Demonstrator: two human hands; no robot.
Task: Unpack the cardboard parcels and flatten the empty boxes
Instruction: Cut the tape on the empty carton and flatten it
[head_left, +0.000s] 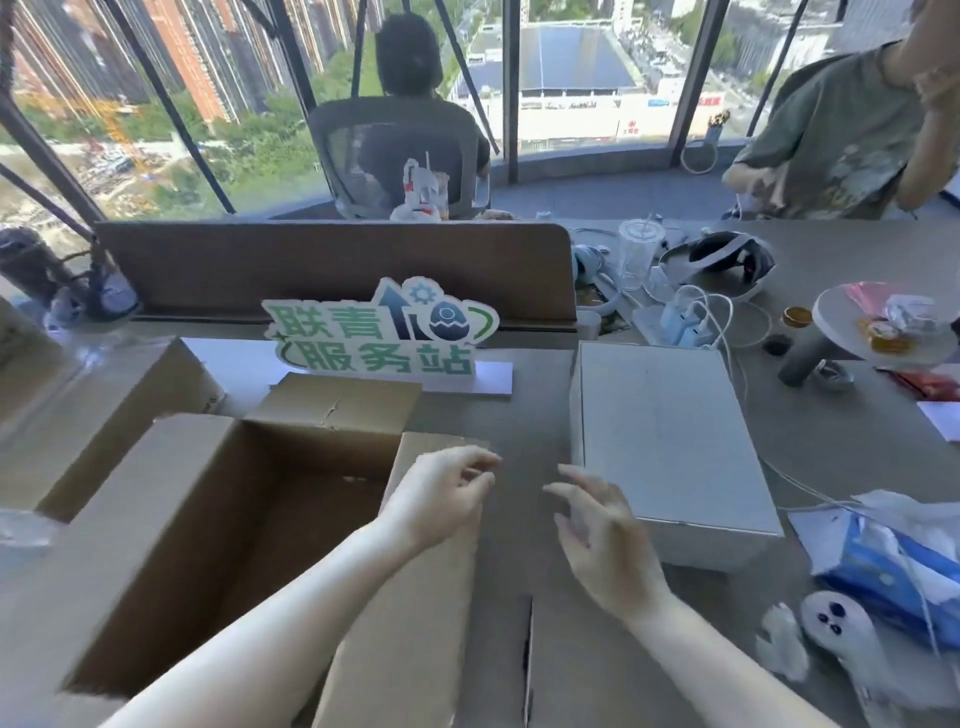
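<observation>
An open brown cardboard box (228, 519) stands on the desk at my front left, flaps spread and its inside empty. My left hand (441, 493) hovers over the box's right flap (415, 623), fingers loosely curled and holding nothing. My right hand (602, 540) hangs in the air with fingers spread and relaxed, just left of a flat white box (665, 436) that lies closed on the desk. Neither hand touches the white box.
A green-and-white sign (379, 332) stands behind the cardboard box before a brown divider (332, 265). More cardboard (130, 395) lies at far left. Blue tissue pack (893, 566), white controller (841, 629), cables, cup and headset (722, 260) crowd the right. Two people sit beyond.
</observation>
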